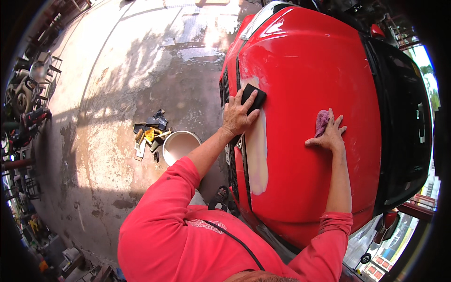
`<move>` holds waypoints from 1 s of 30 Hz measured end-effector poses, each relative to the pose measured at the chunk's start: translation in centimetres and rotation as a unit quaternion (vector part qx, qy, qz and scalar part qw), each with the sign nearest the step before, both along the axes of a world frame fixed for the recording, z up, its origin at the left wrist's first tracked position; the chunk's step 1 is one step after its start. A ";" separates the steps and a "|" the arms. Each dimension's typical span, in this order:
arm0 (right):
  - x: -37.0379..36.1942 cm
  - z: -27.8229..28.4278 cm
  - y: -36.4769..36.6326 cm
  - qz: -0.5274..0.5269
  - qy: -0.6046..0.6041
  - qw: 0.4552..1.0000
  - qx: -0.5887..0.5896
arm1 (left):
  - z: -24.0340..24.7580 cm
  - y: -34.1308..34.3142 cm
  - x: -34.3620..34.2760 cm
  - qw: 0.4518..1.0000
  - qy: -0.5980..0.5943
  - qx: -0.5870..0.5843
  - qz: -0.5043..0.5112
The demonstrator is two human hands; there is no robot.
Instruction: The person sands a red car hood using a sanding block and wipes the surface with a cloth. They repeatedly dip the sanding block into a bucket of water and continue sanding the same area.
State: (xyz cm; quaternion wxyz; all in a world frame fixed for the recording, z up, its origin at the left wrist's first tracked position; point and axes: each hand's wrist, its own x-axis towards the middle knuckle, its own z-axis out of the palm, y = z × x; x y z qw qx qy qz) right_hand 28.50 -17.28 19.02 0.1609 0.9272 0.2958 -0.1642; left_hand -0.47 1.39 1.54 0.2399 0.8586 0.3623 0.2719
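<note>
My left hand (238, 115) presses a black sanding pad (253, 97) on the front edge of a red car hood (310, 70), its fingers bent over the pad. Under and beside the pad runs a long beige filler patch (257, 160), with its upper end dull and smeared. Farther right, my right hand (331, 135) rests on the hood with a crumpled pinkish-purple cloth (322, 123) between thumb and fingers. How firmly it grips the cloth is hard to make out.
On the concrete floor to the left stands a white bucket (181, 143), beside a pile of blocks and black sheets (152, 134). The dark windshield (399, 122) bounds the hood on the right. Cluttered equipment (28, 101) lines the far left.
</note>
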 end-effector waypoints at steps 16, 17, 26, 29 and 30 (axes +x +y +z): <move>-0.9 0.3 1.4 0.006 0.009 1.000 -0.004 | 2.5 10.1 3.0 0.982 0.017 -0.157 0.099; -0.6 0.2 1.7 0.009 0.006 1.000 -0.007 | 3.1 11.2 3.7 0.979 0.024 -0.169 0.109; 0.1 0.3 0.1 -0.002 0.002 1.000 -0.009 | 0.8 1.7 1.7 0.988 -0.003 -0.140 0.069; -0.3 0.0 1.1 0.012 0.007 1.000 0.005 | 2.3 11.3 4.2 0.967 0.014 -0.210 0.147; -0.4 -0.2 1.6 0.018 0.010 1.000 0.013 | 2.1 13.5 4.3 0.964 0.014 -0.210 0.162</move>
